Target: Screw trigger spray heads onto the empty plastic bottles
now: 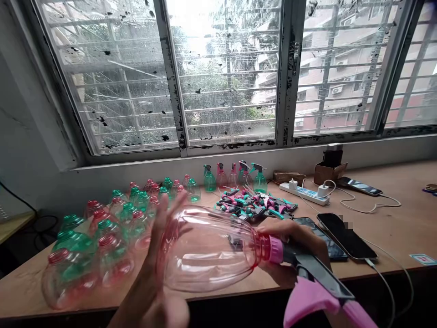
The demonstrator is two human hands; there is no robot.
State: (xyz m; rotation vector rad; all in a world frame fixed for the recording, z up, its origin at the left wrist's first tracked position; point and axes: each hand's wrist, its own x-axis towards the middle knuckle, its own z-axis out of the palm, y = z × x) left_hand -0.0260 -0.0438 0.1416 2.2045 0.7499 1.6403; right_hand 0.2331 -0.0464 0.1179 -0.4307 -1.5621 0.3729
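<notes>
Across the middle lies a clear pink spray bottle (pixel 211 255) on its side in the air, its base to the left and its neck to the right. A pink collar (pixel 276 249) joins the neck to a grey spray head (pixel 324 273) with a pink trigger (pixel 309 300). My right hand (pixel 307 237) is closed around the neck and collar from behind; some of its fingers are hidden. My left hand (pixel 153 269), a little blurred, is at the bottle's base with fingers stretched and thumb apart. Whether its palm touches the base I cannot tell.
Several open pink and green bottles (pixel 112 255) stand on the left of the wooden table (pixel 392 218). Behind are a pile of spray heads (pixel 254 205) and several assembled spray bottles (pixel 259 178). Phones (pixel 346 234), cables and a power strip (pixel 303 193) lie to the right.
</notes>
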